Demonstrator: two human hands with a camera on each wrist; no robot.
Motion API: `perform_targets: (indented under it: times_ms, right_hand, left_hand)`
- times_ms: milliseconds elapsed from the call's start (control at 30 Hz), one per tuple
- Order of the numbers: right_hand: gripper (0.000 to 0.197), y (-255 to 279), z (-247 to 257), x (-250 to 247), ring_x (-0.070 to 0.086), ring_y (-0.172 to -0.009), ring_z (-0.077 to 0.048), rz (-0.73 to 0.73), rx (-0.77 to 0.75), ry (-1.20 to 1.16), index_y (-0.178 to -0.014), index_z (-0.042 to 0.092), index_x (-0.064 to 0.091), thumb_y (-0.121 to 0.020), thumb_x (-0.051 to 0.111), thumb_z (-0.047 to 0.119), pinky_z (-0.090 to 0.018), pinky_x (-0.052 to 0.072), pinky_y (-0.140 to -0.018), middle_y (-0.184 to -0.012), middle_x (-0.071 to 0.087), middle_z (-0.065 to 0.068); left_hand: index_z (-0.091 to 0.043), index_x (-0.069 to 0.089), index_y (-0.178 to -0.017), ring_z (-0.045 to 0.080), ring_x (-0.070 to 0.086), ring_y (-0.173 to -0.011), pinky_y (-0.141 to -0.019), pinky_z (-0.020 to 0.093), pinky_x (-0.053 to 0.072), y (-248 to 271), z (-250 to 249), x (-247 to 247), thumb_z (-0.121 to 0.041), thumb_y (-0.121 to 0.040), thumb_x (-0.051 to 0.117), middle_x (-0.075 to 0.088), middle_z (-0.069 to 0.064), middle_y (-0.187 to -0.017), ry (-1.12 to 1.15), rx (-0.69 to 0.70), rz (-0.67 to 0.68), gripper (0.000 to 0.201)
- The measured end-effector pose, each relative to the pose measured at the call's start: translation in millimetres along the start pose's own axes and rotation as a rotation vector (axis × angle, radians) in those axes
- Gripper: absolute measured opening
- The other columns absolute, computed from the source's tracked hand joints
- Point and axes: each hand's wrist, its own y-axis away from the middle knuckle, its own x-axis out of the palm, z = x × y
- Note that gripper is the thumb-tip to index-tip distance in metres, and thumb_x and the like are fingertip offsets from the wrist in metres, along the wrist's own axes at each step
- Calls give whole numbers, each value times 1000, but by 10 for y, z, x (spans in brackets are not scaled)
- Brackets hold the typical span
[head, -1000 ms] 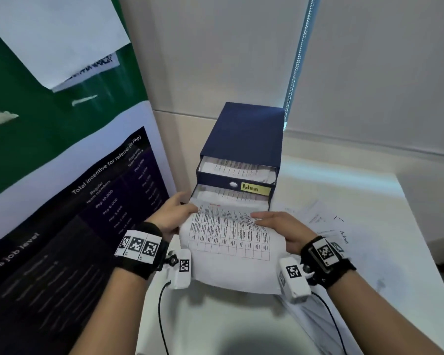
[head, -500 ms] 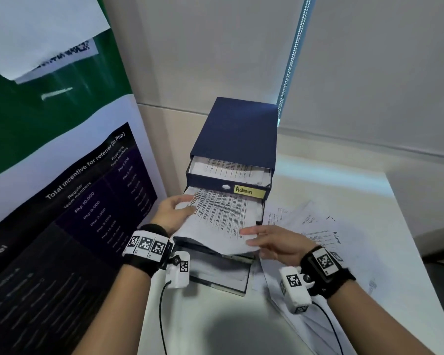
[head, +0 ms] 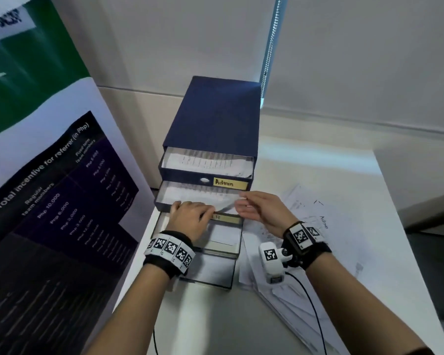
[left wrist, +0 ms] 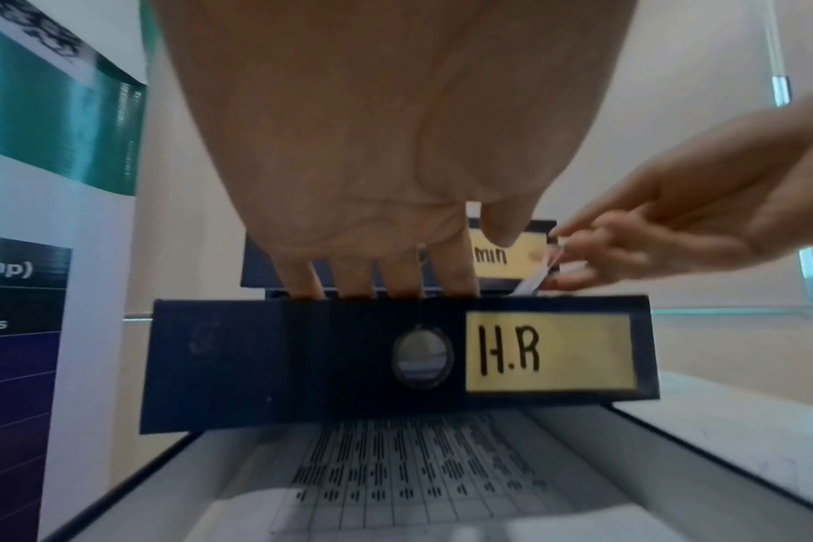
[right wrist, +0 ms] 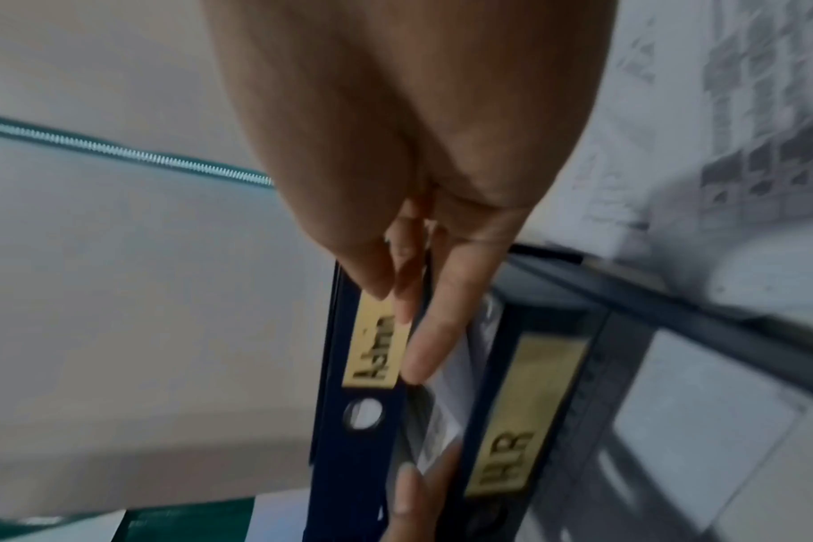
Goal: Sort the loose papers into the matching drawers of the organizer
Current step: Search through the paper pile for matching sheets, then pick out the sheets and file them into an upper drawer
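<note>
White corner bench [head: 318,175] | sheet [head: 195,194] lies in H.R drawer [left wrist: 302,363], long axis running back into organizer [head: 215,116] | left hand [head: 190,216] flat over front lip, right hand [head: 262,211] pinching its raised corner (nearer the loose papers [head: 305,219]).

The left hand [left wrist: 395,128] rests fingers [left wrist: 453,273] inside the H.R drawer [left wrist: 302,366].

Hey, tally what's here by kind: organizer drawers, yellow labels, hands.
Drawers: 4
Labels: 2
Hands: 2
Total: 8
</note>
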Motion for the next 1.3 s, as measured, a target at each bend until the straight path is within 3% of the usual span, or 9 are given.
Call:
perform_targets:
  times_ms: [100, 167, 333, 467, 567, 667, 800, 1067, 1300]
  right_hand:
    - [23, 126, -192, -621, 68, -80, -28, -206, -34, 115, -111, -3, 67, -99, 56, 12, -32, 61, -74, -97, 72, -20]
    - [32, 99, -446, -1163, 67, -92, -27, -355, -11, 551, -122, -1, 64, -98, 58, 20, -34, 57, -82, -107, 71, -12]
    - [76, -3, -1303, -2041, 15, -149, -34, -175, 252, 1407, -154, 25, 20, -88, 29, 62, -55, 25, -117, -164, 6, -8]
    - [63, 186, -1375, -2102, -1, -151, -35, -24, 85, 1574, -156, 32, 14, -99, 35, 52, -57, 13, -118, -165, -9, -3]
    - [46, 321, -1305, -2243, 10, -151, -29, 128, 33, 1465, -140, 32, 52, -97, 48, 47, -55, 16, -120, -165, 11, 1]
    - [22, 432, -1282, -2405, 41, -136, -21, -80, -65, 1080, -106, 26, 74, -91, 64, 40, -49, 33, -114, -147, 47, 2]
    - [78, 441, -1319, -2643, 42, -128, -30, -613, 63, 955, -140, 18, 47, -75, 81, 42, -42, 38, -110, -139, 39, -12]
    - [95, 379, -1354, -2755, 68, -76, -22, -639, 132, 735, -145, 19, 36, -67, 90, 21, -34, 53, -92, -134, 36, -13]
    - [115, 440, -1197, -2706, 59, -110, -29, -680, 26, 466, -152, 19, 23, -62, 85, 55, -45, 53, -94, -137, 43, -15]
  left_hand:
    - [-26, 70, -101, 19, 61, -103, -108, 44, 25, -137, -107, 51, -49, -103, 28, 69, -4, -105, -67, -68, 10, 48]
    - [-27, 72, -98, 21, 62, -92, -97, 39, 38, -203, -301, 25, -45, -102, 37, 68, -3, -95, -51, 3, -19, 40]
    - [-26, 72, -100, 10, 61, -81, -75, 27, 49, -341, -1167, 66, -45, -98, 48, 71, -9, -90, 240, 387, 86, 31]
    - [-26, 69, -112, 13, 63, -91, -86, 36, 54, -690, -1486, 761, -40, -94, 56, 69, -3, -101, 277, 289, 279, 26]
    - [-20, 46, -139, 27, 52, -122, -105, 43, 45, -873, -1479, 1376, -43, -90, 64, 53, 9, -134, 73, 48, 439, 56]
    - [-16, 40, -139, 32, 44, -127, -105, 44, 44, -818, -1520, 1795, -53, -80, 72, 42, 11, -138, 11, -104, 477, 76]
    - [-21, 41, -138, 30, 49, -124, -103, 44, 44, -692, -1624, 2035, -49, -74, 79, 48, 9, -134, 25, -177, 365, 79]
    - [-16, 37, -143, 29, 52, -124, -107, 39, 44, -634, -1729, 2078, -16, -70, 88, 54, 11, -131, 518, -343, 274, 89]
    - [-18, 71, -112, 17, 70, -94, -83, 35, 58, -535, -1857, 1623, -34, -91, 69, 74, -3, -99, 783, -136, 270, 27]
